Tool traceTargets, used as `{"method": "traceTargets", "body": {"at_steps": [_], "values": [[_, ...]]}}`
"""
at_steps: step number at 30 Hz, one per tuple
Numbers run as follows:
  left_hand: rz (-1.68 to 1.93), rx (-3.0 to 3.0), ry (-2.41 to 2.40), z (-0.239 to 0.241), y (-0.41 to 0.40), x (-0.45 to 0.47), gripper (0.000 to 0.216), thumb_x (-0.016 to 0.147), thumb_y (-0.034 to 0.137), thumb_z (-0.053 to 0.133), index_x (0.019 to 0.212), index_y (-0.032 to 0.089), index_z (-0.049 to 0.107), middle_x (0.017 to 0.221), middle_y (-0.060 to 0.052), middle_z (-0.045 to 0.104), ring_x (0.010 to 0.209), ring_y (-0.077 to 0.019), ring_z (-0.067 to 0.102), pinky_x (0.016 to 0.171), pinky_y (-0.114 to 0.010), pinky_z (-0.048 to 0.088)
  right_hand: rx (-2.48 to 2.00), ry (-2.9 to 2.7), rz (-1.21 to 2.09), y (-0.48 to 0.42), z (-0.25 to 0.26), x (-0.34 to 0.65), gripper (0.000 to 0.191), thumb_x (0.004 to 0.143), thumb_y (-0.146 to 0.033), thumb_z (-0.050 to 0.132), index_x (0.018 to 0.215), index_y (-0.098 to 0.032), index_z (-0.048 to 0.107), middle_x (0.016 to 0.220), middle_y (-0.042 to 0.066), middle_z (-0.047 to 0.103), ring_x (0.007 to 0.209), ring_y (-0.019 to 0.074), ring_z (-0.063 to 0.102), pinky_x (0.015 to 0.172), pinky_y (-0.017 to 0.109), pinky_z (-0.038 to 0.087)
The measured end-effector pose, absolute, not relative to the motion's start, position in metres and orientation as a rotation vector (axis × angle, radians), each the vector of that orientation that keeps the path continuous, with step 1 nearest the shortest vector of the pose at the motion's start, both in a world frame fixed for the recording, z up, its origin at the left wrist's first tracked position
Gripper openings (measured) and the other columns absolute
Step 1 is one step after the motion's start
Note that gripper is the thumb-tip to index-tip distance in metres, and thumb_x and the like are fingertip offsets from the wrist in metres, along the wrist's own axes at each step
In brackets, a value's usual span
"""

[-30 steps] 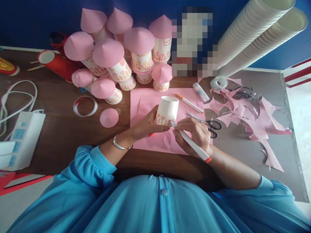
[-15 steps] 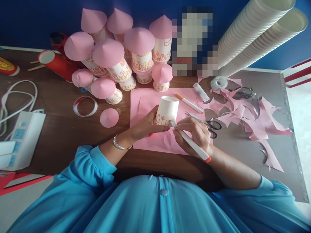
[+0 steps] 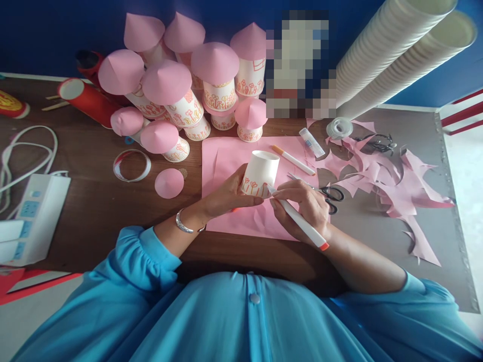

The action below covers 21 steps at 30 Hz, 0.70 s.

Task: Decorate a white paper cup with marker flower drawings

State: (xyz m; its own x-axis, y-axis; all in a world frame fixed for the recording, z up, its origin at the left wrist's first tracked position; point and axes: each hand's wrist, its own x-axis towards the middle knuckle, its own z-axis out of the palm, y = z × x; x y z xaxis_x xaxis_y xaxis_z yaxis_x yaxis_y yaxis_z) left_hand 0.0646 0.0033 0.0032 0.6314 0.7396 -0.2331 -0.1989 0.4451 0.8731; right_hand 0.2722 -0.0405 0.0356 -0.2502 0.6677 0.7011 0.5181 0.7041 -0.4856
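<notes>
My left hand (image 3: pixel 234 193) is closed around a white paper cup (image 3: pixel 264 168), tilted slightly, with red flowers drawn along its lower edge. In my right hand (image 3: pixel 304 203) is a white marker (image 3: pixel 305 224) with an orange-red end, gripped like a pen. Its tip meets the cup near the row of flowers. Beneath both hands lie sheets of pink paper (image 3: pixel 222 156). An orange-capped marker (image 3: pixel 293 160) rests on the paper behind the cup. Black-handled scissors (image 3: pixel 332 193) are partly hidden behind my right hand.
Decorated cups with pink cone roofs (image 3: pixel 168 83) crowd the back. Tall stacks of paper cups (image 3: pixel 392 55) lean at the right, near pink scraps (image 3: pixel 396 181), a glue stick (image 3: pixel 312 143) and clear tape (image 3: pixel 339 128). A tape roll (image 3: pixel 132 166) and power strip (image 3: pixel 45 216) lie left.
The marker's tip has shifted slightly up and to the right on the cup, and my right hand moved a little with it. The cup is turned or tilted very slightly.
</notes>
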Motion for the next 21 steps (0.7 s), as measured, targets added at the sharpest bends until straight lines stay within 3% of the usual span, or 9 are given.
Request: {"method": "traceTargets", "body": {"at_steps": [21], "values": [[0.659, 0.888, 0.686, 0.009, 0.0024, 0.0676, 0.069, 0.075, 0.03, 0.096, 0.129, 0.024, 0.054, 0.112, -0.004, 0.067, 0.105, -0.0212, 0.067, 0.092, -0.035, 0.054, -0.89, -1.936, 0.188, -0.0414, 0.0365, 0.2694, 0.021, 0.092, -0.008, 0.069, 0.104, -0.023, 0.062, 0.08, 0.001, 0.074, 0.066, 0.0158, 0.074, 0.059, 0.025, 0.06]]}}
